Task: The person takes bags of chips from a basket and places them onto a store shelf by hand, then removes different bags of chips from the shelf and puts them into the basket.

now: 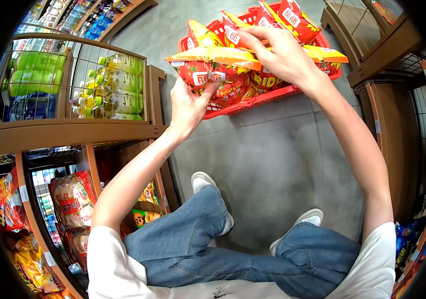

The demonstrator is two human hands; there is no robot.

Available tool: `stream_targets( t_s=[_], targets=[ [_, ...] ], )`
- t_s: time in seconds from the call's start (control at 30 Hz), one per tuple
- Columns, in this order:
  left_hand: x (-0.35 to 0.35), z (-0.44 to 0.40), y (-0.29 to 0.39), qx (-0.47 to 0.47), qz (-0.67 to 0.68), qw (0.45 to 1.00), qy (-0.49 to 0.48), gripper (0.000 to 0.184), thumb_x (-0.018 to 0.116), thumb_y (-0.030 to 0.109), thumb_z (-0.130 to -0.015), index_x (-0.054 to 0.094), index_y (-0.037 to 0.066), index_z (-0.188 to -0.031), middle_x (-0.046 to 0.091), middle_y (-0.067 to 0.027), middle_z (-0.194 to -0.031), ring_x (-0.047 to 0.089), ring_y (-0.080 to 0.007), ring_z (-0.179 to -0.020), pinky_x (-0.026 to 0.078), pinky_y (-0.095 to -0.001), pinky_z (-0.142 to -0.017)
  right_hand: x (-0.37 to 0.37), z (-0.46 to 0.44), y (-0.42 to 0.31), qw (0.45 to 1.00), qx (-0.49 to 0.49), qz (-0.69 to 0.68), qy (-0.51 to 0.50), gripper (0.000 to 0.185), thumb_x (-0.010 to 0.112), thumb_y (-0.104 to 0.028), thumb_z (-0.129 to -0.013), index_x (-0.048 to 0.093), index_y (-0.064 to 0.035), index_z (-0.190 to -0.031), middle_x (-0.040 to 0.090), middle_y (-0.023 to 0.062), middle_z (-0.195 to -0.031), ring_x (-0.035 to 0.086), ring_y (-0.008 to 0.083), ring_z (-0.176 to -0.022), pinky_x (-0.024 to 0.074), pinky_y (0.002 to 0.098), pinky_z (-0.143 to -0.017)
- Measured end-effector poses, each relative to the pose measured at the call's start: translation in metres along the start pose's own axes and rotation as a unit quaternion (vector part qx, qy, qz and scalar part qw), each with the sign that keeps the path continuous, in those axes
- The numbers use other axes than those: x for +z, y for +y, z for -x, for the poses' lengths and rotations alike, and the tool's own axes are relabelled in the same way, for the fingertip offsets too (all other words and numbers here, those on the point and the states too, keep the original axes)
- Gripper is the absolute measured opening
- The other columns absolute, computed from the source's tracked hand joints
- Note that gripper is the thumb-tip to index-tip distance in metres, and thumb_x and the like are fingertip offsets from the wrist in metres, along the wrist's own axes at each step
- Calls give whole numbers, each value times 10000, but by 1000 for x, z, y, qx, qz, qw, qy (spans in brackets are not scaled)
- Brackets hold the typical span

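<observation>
A red shopping basket [255, 105] on the floor is packed with red and yellow bags of potato chips, several standing upright at the back. My left hand [191, 105] grips the front-left potato chip bag [221, 89], with the thumb across its front and the fingers behind its left side. Over the middle of the basket, my right hand [283, 54] reaches down among the bags, fingers apart. Its fingertips are close to an upright chip bag [232, 35] and the top of the front-left bag; contact is partly hidden. A second front chip bag [326, 56] lies to its right.
At left, a wire-fronted shelf [73, 130] holds green and yellow bottles [123, 84], with packaged snacks [73, 199] lower down. A brown shelf unit [395, 129] stands at right. Grey floor tiles [268, 159] extend between my shoes and the basket.
</observation>
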State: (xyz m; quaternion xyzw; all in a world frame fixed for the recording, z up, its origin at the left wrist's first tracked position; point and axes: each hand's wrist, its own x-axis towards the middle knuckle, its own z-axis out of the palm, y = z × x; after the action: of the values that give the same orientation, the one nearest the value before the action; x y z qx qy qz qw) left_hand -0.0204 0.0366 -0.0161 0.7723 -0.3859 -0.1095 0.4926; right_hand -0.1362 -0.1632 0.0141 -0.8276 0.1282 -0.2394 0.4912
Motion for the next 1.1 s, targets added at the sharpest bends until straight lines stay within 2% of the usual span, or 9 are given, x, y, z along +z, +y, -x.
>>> stream_targets(
  t_s=[0.13, 0.33, 0.4, 0.5, 0.6, 0.67, 0.8, 1.07, 1.1],
  targets=[
    [-2, 1, -4, -18, -29, 999, 1, 414, 766, 104, -815, 550, -15, -1147, 701, -112, -1024, 680, -165, -920, 555, -320, -802, 22, 4, -25, 994, -82, 20, -68, 483, 622, -448, -882, 638, -100, -1216, 669, 206, -1058, 636, 358, -986, 497, 418, -866],
    [-19, -3, -30, -59, 35, 996, -58, 597, 827, 124, -750, 498, -1, -1232, 657, -115, -1122, 636, -168, -1039, 541, -318, -871, 56, 8, 7, 964, -191, 180, -34, 369, 698, -157, -814, 654, -84, -1173, 646, 166, -1080, 634, 355, -990, 527, 449, -865],
    [-32, -7, -35, -56, 93, 991, -75, 1051, 887, 112, -663, 186, 31, -1442, 399, -187, -1377, 500, -279, -1233, 536, -407, -938, 65, 11, 12, 960, -211, 184, -19, 342, 695, -150, -816, 664, -71, -1147, 647, 164, -1079, 630, 352, -999, 526, 450, -867],
    [-45, -7, -8, 66, -51, 995, -52, 1244, 912, 145, -624, 32, 118, -1504, 203, -198, -1455, 396, -331, -1318, 565, -439, -909, 67, 12, 10, 961, -211, 177, -21, 295, 689, -138, -818, 680, -48, -1098, 647, 161, -1081, 619, 346, -1022, 524, 449, -872],
    [-49, -13, 3, 111, -174, 974, -92, 878, 855, 111, -714, 341, 91, -1425, 374, -165, -1401, 496, -229, -1238, 542, -375, -936, 72, 10, 10, 967, -192, 158, -60, 267, 673, -124, -820, 685, -34, -1071, 641, 165, -1071, 605, 345, -1038, 525, 452, -871],
    [-41, -11, -20, 13, -37, 996, -86, 666, 862, 181, -700, 540, 99, -1278, 507, -140, -1258, 525, -250, -1184, 524, -360, -914, 79, 10, 12, 962, -201, 176, -61, 260, 651, -112, -824, 681, -34, -1071, 629, 179, -1061, 596, 353, -1029, 529, 456, -860],
    [-36, -4, -32, 34, -91, 992, -81, 610, 815, 105, -767, 507, 54, -1291, 558, -81, -1202, 594, -155, -1068, 530, -303, -895, 88, 13, 23, 960, -211, 174, -51, 272, 638, -98, -819, 667, -32, -1082, 616, 190, -1069, 591, 368, -1007, 538, 459, -837],
    [-31, -6, -35, 62, -105, 990, -77, 602, 828, 158, -756, 537, 59, -1273, 537, -112, -1220, 576, -190, -1115, 520, -339, -925, 85, 12, 24, 963, -171, 189, -91, 351, 692, -140, -813, 657, -70, -1155, 605, 185, -1174, 608, 363, -1066, 529, 448, -875],
    [-33, -5, -32, 57, -119, 988, -79, 610, 835, 164, -748, 540, 67, -1273, 519, -119, -1238, 573, -204, -1124, 520, -344, -924, 80, 14, 18, 965, -133, 189, -126, 398, 666, -154, -850, 610, -123, -1243, 563, 217, -1278, 548, 390, -1166, 455, 455, -994]
  ],
)
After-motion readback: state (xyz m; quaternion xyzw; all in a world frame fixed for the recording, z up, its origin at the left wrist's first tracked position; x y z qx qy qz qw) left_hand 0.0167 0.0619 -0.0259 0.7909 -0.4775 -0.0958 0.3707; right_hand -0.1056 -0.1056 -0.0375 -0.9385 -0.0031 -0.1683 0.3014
